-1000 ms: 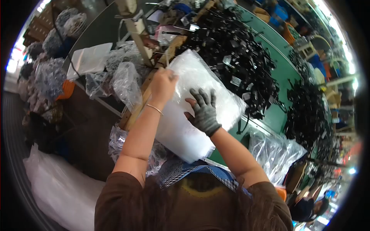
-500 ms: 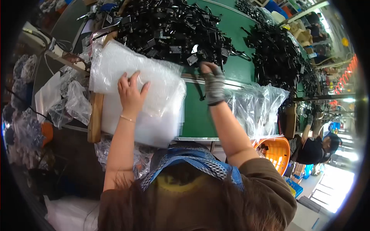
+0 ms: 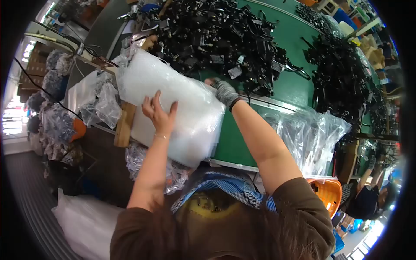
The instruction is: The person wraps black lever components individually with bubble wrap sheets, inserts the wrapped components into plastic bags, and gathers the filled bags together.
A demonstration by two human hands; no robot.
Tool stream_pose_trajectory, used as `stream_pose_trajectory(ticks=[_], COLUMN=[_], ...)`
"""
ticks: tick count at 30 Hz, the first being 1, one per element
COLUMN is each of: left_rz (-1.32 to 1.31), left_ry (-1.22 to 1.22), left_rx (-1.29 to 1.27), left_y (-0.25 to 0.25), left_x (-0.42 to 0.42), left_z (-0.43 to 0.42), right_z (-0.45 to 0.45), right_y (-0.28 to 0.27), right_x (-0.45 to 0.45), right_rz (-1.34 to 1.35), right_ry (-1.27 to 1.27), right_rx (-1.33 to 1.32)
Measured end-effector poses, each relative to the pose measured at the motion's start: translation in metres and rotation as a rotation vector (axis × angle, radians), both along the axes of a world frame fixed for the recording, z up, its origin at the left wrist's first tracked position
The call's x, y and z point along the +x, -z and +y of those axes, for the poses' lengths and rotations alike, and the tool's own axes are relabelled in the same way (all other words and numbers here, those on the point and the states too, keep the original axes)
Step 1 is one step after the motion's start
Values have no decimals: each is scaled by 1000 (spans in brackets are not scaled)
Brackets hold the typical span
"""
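My bare left hand (image 3: 159,113) rests with fingers spread on a stack of translucent bubble-wrap sheets (image 3: 190,123), or bags. A bracelet circles that wrist. My right hand (image 3: 224,92), in a grey striped glove with bare fingertips, is at the stack's upper right edge. Its fingertips are blurred, so whether they grip the edge does not show. Just beyond both hands lies a large heap of black parts (image 3: 203,41) with cables and pale labels, some of them close to my right hand.
Clear plastic bags (image 3: 299,134) lie at the bench's right front. A second black heap (image 3: 340,73) covers the green bench (image 3: 294,86) further right. A wooden block (image 3: 125,125) borders the stack's left. An orange basket (image 3: 327,195) stands below, near another person (image 3: 366,201).
My right hand has moved left from the black parts to the bubble wrap's upper right edge. My left hand stays spread on the stack. The camera view has shifted, moving the scene rightward.
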State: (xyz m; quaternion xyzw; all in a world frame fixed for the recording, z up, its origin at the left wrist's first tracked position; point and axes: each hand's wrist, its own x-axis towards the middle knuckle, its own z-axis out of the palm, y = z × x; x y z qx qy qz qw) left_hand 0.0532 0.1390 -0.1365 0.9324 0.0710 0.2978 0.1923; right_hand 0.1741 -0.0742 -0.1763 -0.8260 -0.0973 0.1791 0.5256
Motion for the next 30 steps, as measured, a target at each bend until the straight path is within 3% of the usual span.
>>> stream_pose_trajectory(ticks=[2, 3, 5, 8, 9, 11, 14, 17, 18, 21, 25, 30], left_rz=[-35, -46, -81, -62, -52, -7, -6, -16, -16, -18, 15, -4], left_ry=[-30, -45, -79, -129, -146, -143, -144, -152, -156, -203, -230, -201], left_rx=[-154, -238, -293, -338, -343, -304, -275, -269, -270, -245, -189, -212], left_y=[19, 26, 33, 36, 35, 37, 42, 44, 44, 39, 38, 38], left_x=[-14, -22, -35, -43, -42, -38, -32, -31, -32, -32, -35, -34], left_z=[1, 4, 11, 13, 14, 11, 9, 12, 12, 10, 15, 15], right_z=[25, 30, 50, 64, 66, 78, 82, 101, 105, 116, 127, 133], right_y=[48, 0, -20, -15, -18, -48, -50, -48, -52, -59, -35, -48], right_x=[8, -1, -13, -6, 10, 35, 33, 38, 47, 38, 30, 35], right_rz=[-173, 33, -18, -136, 210, 536, -87, -262, 78, 230, 74, 92], right_ry=[-364, -468, -468, -531, -569, -79, -190, -142, -153, 49, 211, 132], right_rx=[-47, -28, -157, -141, -47, -293, -537, -750, -614, -467, -447, -598])
